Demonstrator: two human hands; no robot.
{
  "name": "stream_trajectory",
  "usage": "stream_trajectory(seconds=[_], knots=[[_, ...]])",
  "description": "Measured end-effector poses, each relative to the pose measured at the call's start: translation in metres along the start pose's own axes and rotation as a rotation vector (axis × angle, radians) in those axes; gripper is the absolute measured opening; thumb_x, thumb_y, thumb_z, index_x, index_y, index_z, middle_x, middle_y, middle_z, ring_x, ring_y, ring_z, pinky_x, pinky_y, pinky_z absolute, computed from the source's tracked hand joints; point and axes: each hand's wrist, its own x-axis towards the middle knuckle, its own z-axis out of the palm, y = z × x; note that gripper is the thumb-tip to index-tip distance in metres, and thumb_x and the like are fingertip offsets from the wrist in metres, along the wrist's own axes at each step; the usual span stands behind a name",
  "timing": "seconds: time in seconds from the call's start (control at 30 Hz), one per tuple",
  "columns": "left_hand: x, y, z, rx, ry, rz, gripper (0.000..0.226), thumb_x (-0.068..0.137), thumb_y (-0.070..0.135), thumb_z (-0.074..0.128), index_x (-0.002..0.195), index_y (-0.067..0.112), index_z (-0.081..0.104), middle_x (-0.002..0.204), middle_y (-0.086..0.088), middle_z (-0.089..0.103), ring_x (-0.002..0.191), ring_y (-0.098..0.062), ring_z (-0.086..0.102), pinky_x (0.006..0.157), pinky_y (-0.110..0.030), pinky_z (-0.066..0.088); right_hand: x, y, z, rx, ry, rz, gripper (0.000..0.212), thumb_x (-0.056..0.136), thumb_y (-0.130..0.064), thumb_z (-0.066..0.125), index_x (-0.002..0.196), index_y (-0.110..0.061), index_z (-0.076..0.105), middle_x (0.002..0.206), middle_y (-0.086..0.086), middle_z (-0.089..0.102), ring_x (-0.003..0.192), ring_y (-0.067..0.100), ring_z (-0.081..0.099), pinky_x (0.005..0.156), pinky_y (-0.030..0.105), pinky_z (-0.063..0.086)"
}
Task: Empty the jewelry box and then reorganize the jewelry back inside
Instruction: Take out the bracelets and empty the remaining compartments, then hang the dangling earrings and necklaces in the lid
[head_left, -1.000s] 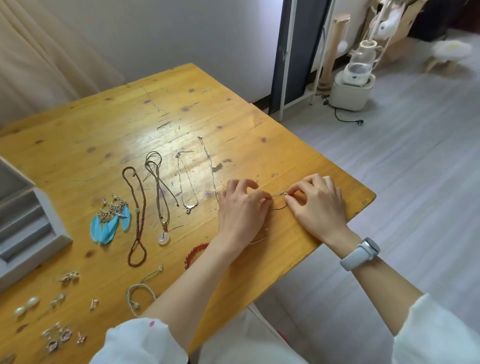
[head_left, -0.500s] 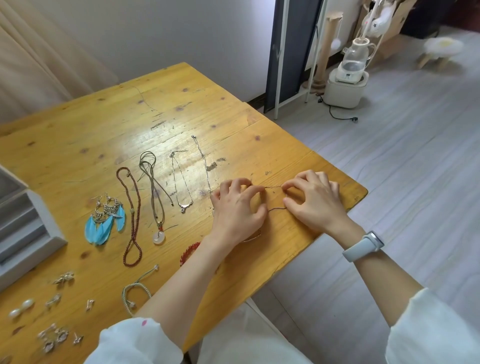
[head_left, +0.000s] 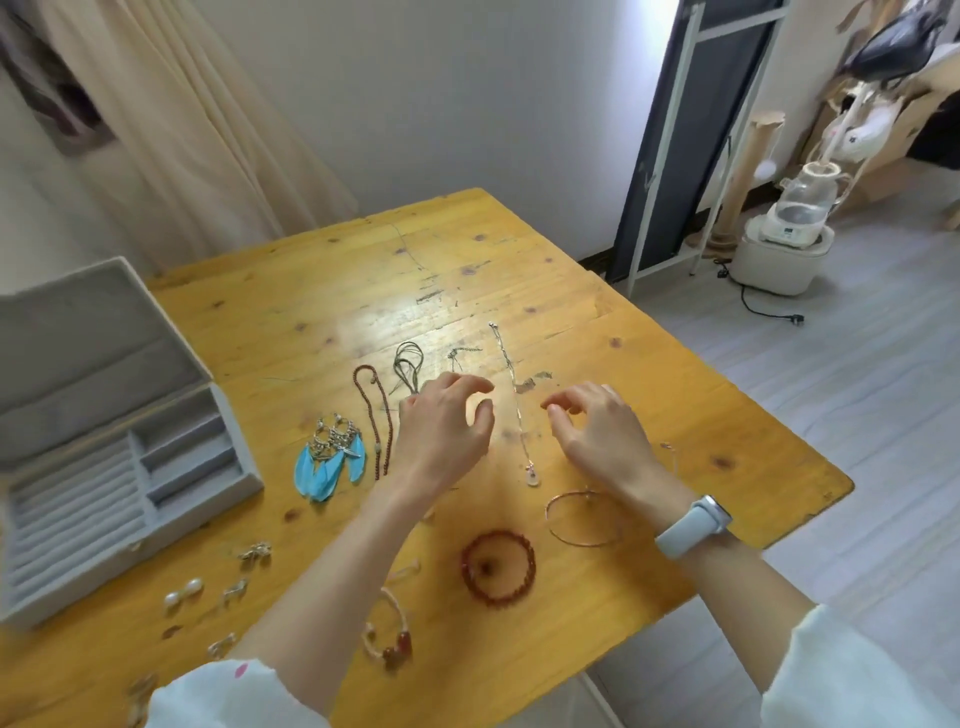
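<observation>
Both hands empty, left hand (head_left: 441, 431) and right hand (head_left: 597, 431) hovering loosely curled either side of the silver chain (head_left: 511, 384) lying straight between my fingertips: light, limp, tangle-prone, so I'd pinch it near the pendant end, closest to my wrists.

Above the yellow wooden surface (head_left: 322, 291), the left hand (head_left: 441, 441) and right hand (head_left: 597, 436) hover with loosely curled fingers either side of a thin silver chain necklace (head_left: 511, 395), the open grey velvet jewelry box (head_left: 104, 467) at left.
</observation>
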Motion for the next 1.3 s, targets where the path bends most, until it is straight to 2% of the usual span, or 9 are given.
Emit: stream_trajectory(seconds=[0.13,0.27,0.47,0.73,0.8,0.9,1.03,1.13,1.3], knots=[[-0.001,-0.055,-0.047,0.117,0.102,-0.135,0.025,0.091,0.025,0.047,0.112,0.022,0.061,0.116,0.003,0.058,0.113,-0.017,0.048,0.093,-0.035,0.029,0.028,-0.05,0.039,0.019,-0.148,-0.152,0.018,0.09,-0.019,0.048,0.1,-0.015,0.063,0.095,-0.002,0.061,0.095,0.014,0.051,0.084,0.027,0.039],[-0.018,-0.112,-0.083,0.254,0.166,-0.308,0.027,0.092,0.025,0.045,0.115,0.022,0.059,0.122,0.001,0.055,0.118,-0.017,0.042,0.099,-0.037,0.025,0.055,-0.098,0.09,-0.035,-0.279,-0.304,0.023,0.092,-0.021,0.047,0.106,-0.014,0.063,0.103,0.003,0.064,0.1,0.019,0.052,0.085,0.03,0.042],[-0.053,-0.168,-0.098,0.369,0.21,-0.49,0.034,0.092,0.031,0.043,0.123,0.025,0.054,0.133,0.002,0.046,0.125,-0.016,0.034,0.102,-0.037,0.02,0.095,-0.139,0.151,-0.292,-0.394,-0.339,0.03,0.091,-0.025,0.047,0.119,-0.019,0.056,0.118,0.005,0.058,0.116,0.025,0.042,0.094,0.039,0.036],[-0.055,-0.185,-0.097,0.296,0.244,-0.439,0.03,0.092,0.03,0.043,0.118,0.023,0.055,0.129,0.005,0.046,0.122,-0.012,0.034,0.1,-0.031,0.018,0.107,-0.14,0.169,-0.355,-0.485,-0.324,0.014,0.085,-0.009,0.046,0.088,-0.01,0.059,0.103,0.01,0.055,0.1,0.028,0.048,0.082,0.036,0.042],[-0.048,-0.183,-0.096,0.307,0.278,-0.426,0.028,0.092,0.03,0.044,0.113,0.02,0.058,0.127,0.004,0.048,0.12,-0.012,0.036,0.098,-0.031,0.019,0.107,-0.137,0.169,-0.372,-0.472,-0.349,0.011,0.087,-0.01,0.045,0.089,-0.01,0.056,0.102,0.01,0.054,0.1,0.027,0.047,0.083,0.037,0.042],[-0.037,-0.18,-0.094,0.323,0.319,-0.391,0.029,0.091,0.029,0.046,0.116,0.021,0.057,0.125,0.003,0.047,0.118,-0.014,0.037,0.095,-0.032,0.021,0.105,-0.134,0.164,-0.368,-0.421,-0.35,0.018,0.092,-0.021,0.045,0.104,-0.011,0.053,0.107,0.007,0.054,0.104,0.026,0.046,0.086,0.037,0.04],[-0.016,-0.172,-0.083,0.37,0.148,-0.287,0.035,0.094,0.036,0.041,0.123,0.022,0.053,0.126,0.003,0.049,0.12,-0.017,0.036,0.096,-0.036,0.021,0.101,-0.13,0.164,-0.398,-0.374,-0.341,0.019,0.091,-0.023,0.048,0.105,-0.014,0.057,0.107,0.006,0.057,0.102,0.024,0.047,0.087,0.036,0.038],[-0.002,-0.163,-0.071,0.464,0.006,-0.227,0.035,0.096,0.036,0.036,0.117,0.02,0.058,0.12,-0.001,0.052,0.117,-0.021,0.037,0.093,-0.038,0.024,0.096,-0.126,0.168,-0.346,-0.323,-0.338,0.02,0.09,-0.021,0.049,0.105,-0.011,0.056,0.107,0.007,0.055,0.103,0.024,0.047,0.088,0.035,0.04],[0.009,-0.159,-0.06,0.47,0.008,-0.191,0.031,0.095,0.036,0.04,0.11,0.021,0.062,0.113,0.0,0.054,0.11,-0.02,0.043,0.089,-0.037,0.027,0.096,-0.116,0.161,-0.192,-0.316,-0.34,0.009,0.087,-0.016,0.055,0.093,-0.01,0.052,0.093,0.004,0.055,0.088,0.019,0.049,0.076,0.027,0.04]])
